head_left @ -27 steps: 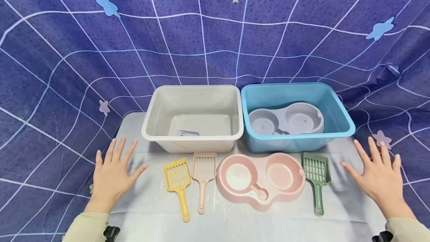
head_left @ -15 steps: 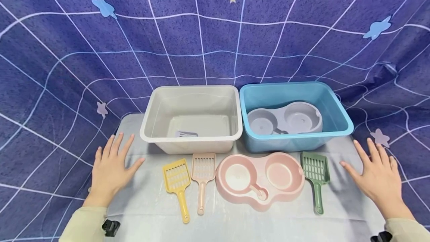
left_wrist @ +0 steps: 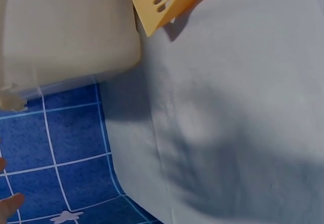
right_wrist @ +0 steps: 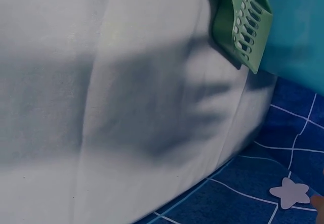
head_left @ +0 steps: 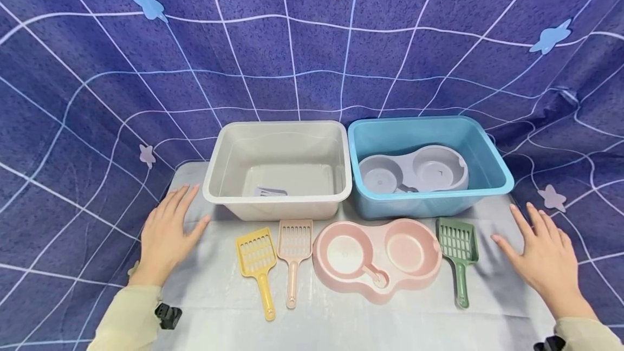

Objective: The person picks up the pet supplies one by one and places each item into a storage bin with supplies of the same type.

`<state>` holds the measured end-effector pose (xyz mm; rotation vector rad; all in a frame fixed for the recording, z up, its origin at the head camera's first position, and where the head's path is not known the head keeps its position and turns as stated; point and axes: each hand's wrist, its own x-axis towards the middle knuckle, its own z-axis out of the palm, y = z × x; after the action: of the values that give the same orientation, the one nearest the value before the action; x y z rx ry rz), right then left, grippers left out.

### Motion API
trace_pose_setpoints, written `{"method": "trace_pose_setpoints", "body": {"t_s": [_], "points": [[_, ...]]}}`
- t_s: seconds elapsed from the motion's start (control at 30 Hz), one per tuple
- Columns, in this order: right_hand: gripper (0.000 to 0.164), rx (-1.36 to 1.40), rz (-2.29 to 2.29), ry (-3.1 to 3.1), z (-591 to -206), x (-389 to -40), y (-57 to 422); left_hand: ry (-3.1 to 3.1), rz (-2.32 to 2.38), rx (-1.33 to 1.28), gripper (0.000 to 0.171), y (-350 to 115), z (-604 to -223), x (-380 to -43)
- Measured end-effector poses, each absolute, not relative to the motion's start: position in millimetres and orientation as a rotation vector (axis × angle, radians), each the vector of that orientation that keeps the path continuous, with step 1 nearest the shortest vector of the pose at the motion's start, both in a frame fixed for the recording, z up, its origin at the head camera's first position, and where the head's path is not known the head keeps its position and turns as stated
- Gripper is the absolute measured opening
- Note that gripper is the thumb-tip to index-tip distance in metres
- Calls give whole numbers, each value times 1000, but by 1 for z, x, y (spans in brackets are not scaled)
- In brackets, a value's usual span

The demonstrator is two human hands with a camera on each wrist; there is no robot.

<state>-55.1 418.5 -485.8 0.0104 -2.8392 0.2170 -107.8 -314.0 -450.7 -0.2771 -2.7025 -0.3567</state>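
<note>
My left hand point(head_left: 168, 234) is held above the table's left side with fingers spread, holding nothing; the yellow litter scoop point(head_left: 257, 253) is the nearest thing to it. On the far right my right hand point(head_left: 546, 256) hovers likewise, beside the green litter scoop point(head_left: 458, 248). Between them lie a light pink litter scoop point(head_left: 294, 242) and a pink double pet bowl point(head_left: 380, 234). Behind stand a beige litter box point(head_left: 278, 207), with a grey slotted piece point(head_left: 271, 192) inside, and a blue litter box point(head_left: 434, 207) containing a grey double bowl point(head_left: 407, 164).
A grey-white cloth covers the table point(head_left: 341, 326). The two boxes stand side by side at the back, close to a purple-blue curtain point(head_left: 312, 42) that also hangs along both sides. In the left wrist view, a shadow falls across the cloth.
My left hand has turned and tilted slightly, its fingers closer together. The right hand has shifted a little left, fingers bending slightly. The objects stay in place.
</note>
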Motion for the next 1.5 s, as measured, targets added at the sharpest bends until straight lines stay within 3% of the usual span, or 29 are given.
{"method": "trace_pose_setpoints", "body": {"t_s": [0.33, 1.5], "points": [[78, 92, 275, -2771, -488, -51, 415, -2704, -548, -196, 59, -310, -459, -117], [62, 66, 433, -2731, -501, -41, 389, -2358, -1408, 178, 46, -259, -480, -137]]}}
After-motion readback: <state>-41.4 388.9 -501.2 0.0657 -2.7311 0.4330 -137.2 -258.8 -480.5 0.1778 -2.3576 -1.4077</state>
